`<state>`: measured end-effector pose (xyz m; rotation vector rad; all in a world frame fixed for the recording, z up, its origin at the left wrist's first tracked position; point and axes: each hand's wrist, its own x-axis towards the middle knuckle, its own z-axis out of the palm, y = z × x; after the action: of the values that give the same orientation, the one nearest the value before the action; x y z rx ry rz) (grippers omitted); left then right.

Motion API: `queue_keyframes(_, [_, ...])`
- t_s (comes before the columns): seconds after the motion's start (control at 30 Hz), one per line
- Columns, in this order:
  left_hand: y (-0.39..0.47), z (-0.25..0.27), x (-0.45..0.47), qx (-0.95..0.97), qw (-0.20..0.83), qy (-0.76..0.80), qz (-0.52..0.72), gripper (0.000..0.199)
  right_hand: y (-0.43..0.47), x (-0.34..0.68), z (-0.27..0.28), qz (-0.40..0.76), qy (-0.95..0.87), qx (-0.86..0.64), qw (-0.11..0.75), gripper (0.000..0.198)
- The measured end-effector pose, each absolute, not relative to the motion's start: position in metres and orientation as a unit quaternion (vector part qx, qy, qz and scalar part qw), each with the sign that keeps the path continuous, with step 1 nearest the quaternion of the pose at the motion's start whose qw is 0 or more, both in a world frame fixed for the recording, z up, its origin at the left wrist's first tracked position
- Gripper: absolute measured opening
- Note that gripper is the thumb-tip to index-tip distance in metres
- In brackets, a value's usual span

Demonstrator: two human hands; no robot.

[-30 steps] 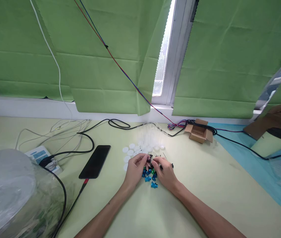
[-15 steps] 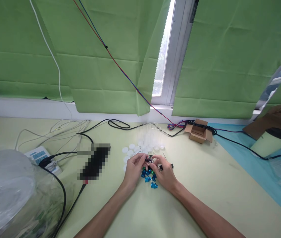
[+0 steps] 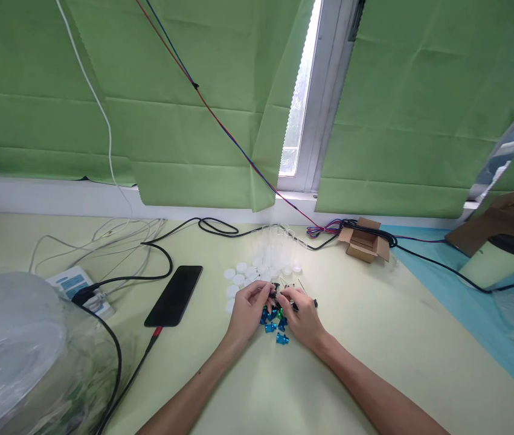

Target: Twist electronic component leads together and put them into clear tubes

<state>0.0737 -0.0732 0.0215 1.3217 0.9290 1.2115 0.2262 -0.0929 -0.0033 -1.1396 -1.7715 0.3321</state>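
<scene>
My left hand (image 3: 248, 307) is closed, its thumb and fingertips pinched on a small black part (image 3: 273, 295). Facing it, my right hand (image 3: 302, 313) has curled, pinched fingers close to that part; whether they grip it too is too small to make out. Just below and between the hands lie several blue metal fittings (image 3: 282, 339), with a green piece (image 3: 279, 313) among them. Behind the fingers are more small black pieces and thin metal pins (image 3: 301, 285), partly covered by my right hand. White round caps (image 3: 238, 280) lie beyond my left hand.
Clear tubes (image 3: 272, 249) stand behind the caps. A phone (image 3: 174, 297) with a cable lies to the left, near a power strip (image 3: 78, 287) and a large plastic-wrapped bundle (image 3: 16, 350). At right are a small open cardboard box (image 3: 362, 246) and a pale green cup (image 3: 492, 263).
My fingers have shifted slightly around the small black part, and my right fingertips sit a little lower. Both hands otherwise stay in place over the pile.
</scene>
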Motion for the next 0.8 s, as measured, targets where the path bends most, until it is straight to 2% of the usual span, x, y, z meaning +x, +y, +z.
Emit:
queue_keyframes(0.2, [-0.0740,0.0242,0.0744,0.541,0.549,0.388,0.505,0.026,-0.0917,0.2265,-0.0040,0.131,-0.730,-0.479,0.470,0.038])
queue_keyframes(0.37, [-0.0722,0.0226,0.0746,0.495,0.586,0.385,0.513,0.028,-0.0929,0.2249,-0.0034,0.155,-0.715,-0.482,0.482,0.015])
queue_keyframes(0.57, [-0.0716,0.0214,0.0745,0.484,0.587,0.390,0.519,0.028,-0.0934,0.2235,-0.0043,0.155,-0.714,-0.473,0.492,0.010])
queue_keyframes(0.8, [-0.0733,0.0228,0.0744,0.542,0.540,0.394,0.509,0.026,-0.0934,0.2255,-0.0015,0.151,-0.726,-0.476,0.473,0.026])
